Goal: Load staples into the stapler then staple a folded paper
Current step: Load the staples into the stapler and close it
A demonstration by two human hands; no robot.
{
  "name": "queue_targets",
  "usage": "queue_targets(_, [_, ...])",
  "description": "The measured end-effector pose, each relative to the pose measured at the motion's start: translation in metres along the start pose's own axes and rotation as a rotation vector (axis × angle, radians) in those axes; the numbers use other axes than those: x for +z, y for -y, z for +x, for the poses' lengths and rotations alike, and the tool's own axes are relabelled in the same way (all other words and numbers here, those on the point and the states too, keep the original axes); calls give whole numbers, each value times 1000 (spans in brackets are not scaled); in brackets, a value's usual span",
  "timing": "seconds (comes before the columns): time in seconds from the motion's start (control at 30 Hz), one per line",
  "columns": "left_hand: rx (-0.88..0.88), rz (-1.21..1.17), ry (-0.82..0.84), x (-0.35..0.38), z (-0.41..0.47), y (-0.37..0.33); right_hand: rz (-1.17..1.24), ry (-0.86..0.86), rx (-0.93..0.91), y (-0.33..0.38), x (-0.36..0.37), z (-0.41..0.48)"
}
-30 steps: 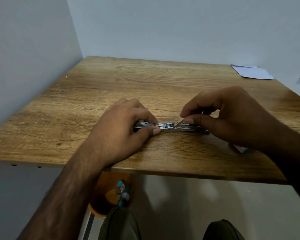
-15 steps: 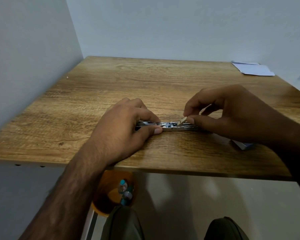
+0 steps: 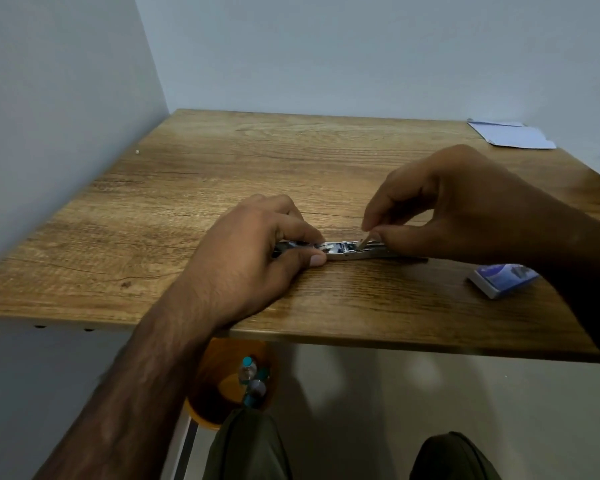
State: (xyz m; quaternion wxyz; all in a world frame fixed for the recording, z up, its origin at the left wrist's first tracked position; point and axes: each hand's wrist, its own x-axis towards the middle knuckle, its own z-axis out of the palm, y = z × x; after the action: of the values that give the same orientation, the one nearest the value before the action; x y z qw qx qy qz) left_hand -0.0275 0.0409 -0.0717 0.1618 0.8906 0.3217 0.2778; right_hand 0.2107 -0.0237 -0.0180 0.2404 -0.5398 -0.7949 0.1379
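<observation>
Honestly, the staple strip [image 3: 363, 236] pinched in the right hand [image 3: 465, 206] fingers could skew and jam in the stapler [image 3: 343, 252] channel just below, which the left hand [image 3: 257, 258] clamps down on the tabletop [image 3: 222, 161].

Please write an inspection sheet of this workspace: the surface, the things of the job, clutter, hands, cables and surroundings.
Surface: wooden table, bare grain over most of it.
Job's things: stapler lies opened flat near the front edge; small staple strip held at its channel; staple box lies to the right; paper at the far right corner, whether folded cannot be told.
Clutter: tiny white speck at the left edge.
Hands: left hand grips the stapler's left end; right hand pinches the staple strip.
Cables: nothing seen.
Surroundings: plain walls left and behind; orange bin with bottles under the table; the person's knees below.
</observation>
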Motion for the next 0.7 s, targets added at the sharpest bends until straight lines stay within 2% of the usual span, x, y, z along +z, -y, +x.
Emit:
queue_targets(0.13, [5,0,-1,1,1,3,44,-1,63,-12,0,-13])
queue_targets(0.53, [13,-19,-8,3,1,3,7,-7,42,-26,5,-27])
queue_targets(0.7, [-2,-30,-4,3,1,3,37,-47,93,-30,6,-37])
